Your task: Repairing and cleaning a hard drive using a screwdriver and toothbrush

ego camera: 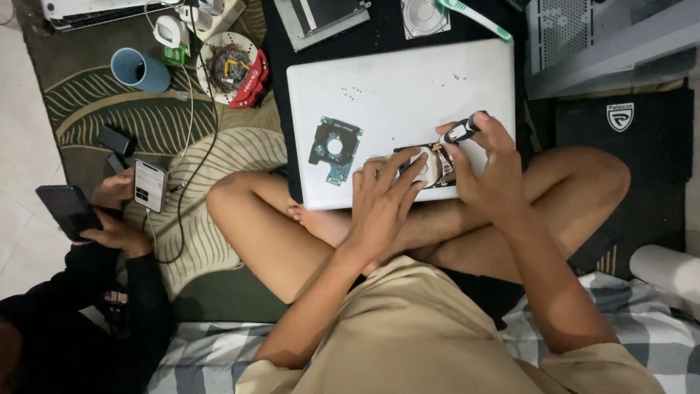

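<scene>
White laptop on crossed legs as worktop, green circuit board at its 9 o'clock, opened hard drive at 6, loose screws toward 11

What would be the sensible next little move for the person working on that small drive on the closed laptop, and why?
Probably turn the screwdriver in place. The right hand already holds its tip down on the opened hard drive, and the left hand presses the drive flat on the white laptop. Tiny loose screws and a detached circuit board suggest more unscrewing.

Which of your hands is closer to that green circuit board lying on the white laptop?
Left. The left hand sits just right of the green circuit board; the right hand is farther right.
</scene>
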